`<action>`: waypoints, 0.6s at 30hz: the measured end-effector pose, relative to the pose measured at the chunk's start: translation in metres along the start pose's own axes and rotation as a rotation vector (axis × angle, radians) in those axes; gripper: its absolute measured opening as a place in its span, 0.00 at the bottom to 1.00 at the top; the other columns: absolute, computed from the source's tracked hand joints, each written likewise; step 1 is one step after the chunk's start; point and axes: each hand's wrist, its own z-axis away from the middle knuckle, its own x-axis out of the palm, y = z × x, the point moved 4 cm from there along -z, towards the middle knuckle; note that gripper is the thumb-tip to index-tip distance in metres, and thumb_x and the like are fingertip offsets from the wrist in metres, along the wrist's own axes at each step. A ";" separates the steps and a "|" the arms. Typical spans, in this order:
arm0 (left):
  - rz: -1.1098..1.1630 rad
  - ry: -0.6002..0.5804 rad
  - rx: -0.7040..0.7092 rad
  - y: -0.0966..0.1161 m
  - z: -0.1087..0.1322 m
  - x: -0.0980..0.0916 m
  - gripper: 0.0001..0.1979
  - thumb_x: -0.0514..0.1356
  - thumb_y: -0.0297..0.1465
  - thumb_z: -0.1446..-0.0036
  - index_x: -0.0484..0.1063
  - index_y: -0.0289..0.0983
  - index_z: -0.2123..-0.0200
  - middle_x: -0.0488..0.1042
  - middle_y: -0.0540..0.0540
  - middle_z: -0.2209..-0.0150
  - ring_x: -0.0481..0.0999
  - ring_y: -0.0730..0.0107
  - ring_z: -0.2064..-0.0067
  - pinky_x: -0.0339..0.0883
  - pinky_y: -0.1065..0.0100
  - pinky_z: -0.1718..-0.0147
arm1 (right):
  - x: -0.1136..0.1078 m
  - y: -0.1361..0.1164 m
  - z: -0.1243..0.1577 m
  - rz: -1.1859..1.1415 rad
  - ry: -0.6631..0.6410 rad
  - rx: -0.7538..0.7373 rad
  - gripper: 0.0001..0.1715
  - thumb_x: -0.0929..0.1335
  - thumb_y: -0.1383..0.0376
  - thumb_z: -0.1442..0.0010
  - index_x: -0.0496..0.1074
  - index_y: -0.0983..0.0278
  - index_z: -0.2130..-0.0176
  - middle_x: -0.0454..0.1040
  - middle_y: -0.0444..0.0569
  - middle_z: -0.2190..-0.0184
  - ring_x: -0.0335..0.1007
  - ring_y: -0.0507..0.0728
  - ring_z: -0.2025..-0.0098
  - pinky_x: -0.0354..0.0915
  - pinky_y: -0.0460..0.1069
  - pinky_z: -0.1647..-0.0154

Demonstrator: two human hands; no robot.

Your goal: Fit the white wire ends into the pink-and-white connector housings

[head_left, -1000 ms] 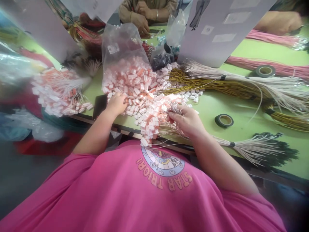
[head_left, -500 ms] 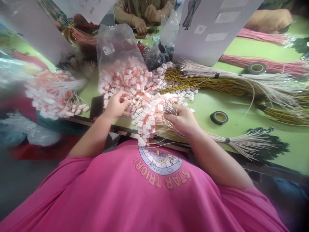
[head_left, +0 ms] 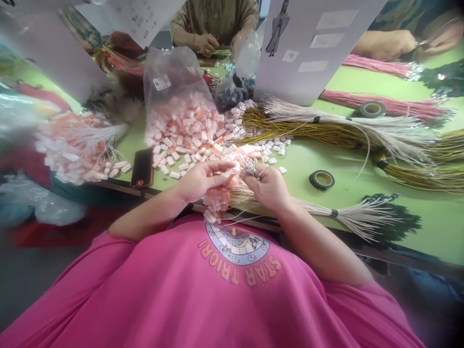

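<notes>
My right hand [head_left: 270, 186] is closed round a bundle of white wires [head_left: 250, 166] whose bare metal ends stick up past the thumb. Close beside it, my left hand [head_left: 203, 181] pinches a small white connector housing [head_left: 232, 170] by those wire ends; whether the two touch, I cannot tell. Below the hands hang connectors [head_left: 216, 199] on the wires, over the table edge. Behind them spreads a heap of loose white and orange connector housings [head_left: 192, 123], spilling from a clear plastic bag [head_left: 174, 72].
A phone [head_left: 142, 166] lies left of the heap. Rolls of black tape [head_left: 322, 180], yellow wires [head_left: 308, 130] and a tied white bundle with black ends [head_left: 348, 212] lie to the right. A pile of wired connectors [head_left: 78, 145] sits left. Other people's hands [head_left: 206, 44] work across the table.
My left hand has moved right from the connector heap to the wire ends, with a housing in its fingers. My right hand keeps hold of the bundle. The view has shifted slightly.
</notes>
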 end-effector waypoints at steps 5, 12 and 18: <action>0.070 0.000 0.019 -0.003 -0.001 0.001 0.14 0.67 0.26 0.50 0.69 0.35 0.60 0.74 0.50 0.72 0.78 0.74 0.71 0.73 0.73 0.71 | -0.001 -0.002 0.001 0.058 0.041 0.031 0.12 0.63 0.64 0.46 0.59 0.63 0.78 0.56 0.40 0.82 0.51 0.48 0.77 0.51 0.46 0.76; -0.103 0.042 0.063 -0.002 0.000 0.006 0.12 0.66 0.27 0.49 0.67 0.36 0.62 0.74 0.51 0.73 0.78 0.73 0.71 0.74 0.72 0.69 | 0.001 -0.001 0.000 0.089 0.052 0.022 0.11 0.64 0.68 0.49 0.57 0.63 0.80 0.54 0.39 0.83 0.47 0.47 0.77 0.47 0.46 0.77; -0.213 0.093 0.065 0.000 0.002 0.006 0.14 0.65 0.28 0.48 0.71 0.35 0.57 0.76 0.49 0.71 0.79 0.70 0.69 0.74 0.70 0.69 | -0.001 -0.003 0.000 0.098 0.057 0.068 0.12 0.64 0.67 0.49 0.56 0.62 0.80 0.54 0.39 0.83 0.46 0.47 0.78 0.47 0.46 0.77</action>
